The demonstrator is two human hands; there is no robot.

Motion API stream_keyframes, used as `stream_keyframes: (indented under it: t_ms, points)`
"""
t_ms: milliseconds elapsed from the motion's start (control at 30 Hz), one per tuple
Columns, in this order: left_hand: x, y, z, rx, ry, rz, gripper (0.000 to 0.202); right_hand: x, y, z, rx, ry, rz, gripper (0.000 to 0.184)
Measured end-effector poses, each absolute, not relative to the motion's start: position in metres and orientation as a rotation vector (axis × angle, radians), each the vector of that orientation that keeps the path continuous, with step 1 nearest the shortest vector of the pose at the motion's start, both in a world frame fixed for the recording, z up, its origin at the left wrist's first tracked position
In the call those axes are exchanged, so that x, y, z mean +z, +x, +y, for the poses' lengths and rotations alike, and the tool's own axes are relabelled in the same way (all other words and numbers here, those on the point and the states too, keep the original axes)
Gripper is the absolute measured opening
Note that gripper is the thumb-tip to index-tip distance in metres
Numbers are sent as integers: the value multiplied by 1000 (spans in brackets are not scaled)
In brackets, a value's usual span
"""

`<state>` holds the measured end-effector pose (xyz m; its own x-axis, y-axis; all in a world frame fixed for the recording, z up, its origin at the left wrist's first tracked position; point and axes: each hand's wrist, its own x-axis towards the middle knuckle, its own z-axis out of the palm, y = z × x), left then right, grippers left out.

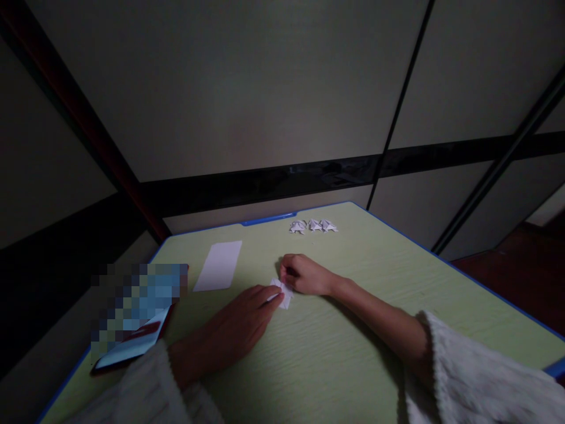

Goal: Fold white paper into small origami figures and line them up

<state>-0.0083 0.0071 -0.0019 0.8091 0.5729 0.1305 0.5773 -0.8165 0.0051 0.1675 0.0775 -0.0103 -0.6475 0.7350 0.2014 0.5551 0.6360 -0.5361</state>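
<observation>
A small folded white paper piece (282, 292) lies on the pale green table (353, 330). My left hand (241, 324) rests flat on the table with its fingertips pressing on the paper's left edge. My right hand (304, 274) is curled, its fingers pinching the paper's upper right side. Both wrists come out of white knitted sleeves.
Three small folded paper figures (313, 226) sit in a row near the table's far edge. A flat white paper strip (218, 265) lies at the left. A phone (132, 347) rests at the left edge, partly blurred out. Dark walls stand behind the blue-rimmed table.
</observation>
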Motion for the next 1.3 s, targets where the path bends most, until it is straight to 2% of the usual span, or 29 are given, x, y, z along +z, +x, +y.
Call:
stream_keyframes:
  t_ms: [667, 933, 1200, 1300]
  points:
    - [-3, -9, 9, -182, -2996, -972, 41, -10, 166, 76, 707, -1108, -2326, 10]
    - [-1, -8, 10, -213, -2997, -992, 41, -10, 166, 78, 613, -1293, -2302, 5]
    - [3, -5, 8, -233, -2994, -1024, 40, -11, 173, 85, 631, -1297, -2319, 16]
    - [4, -5, 8, -270, -2999, -1016, 40, -8, 171, 82, 509, -1371, -2341, 20]
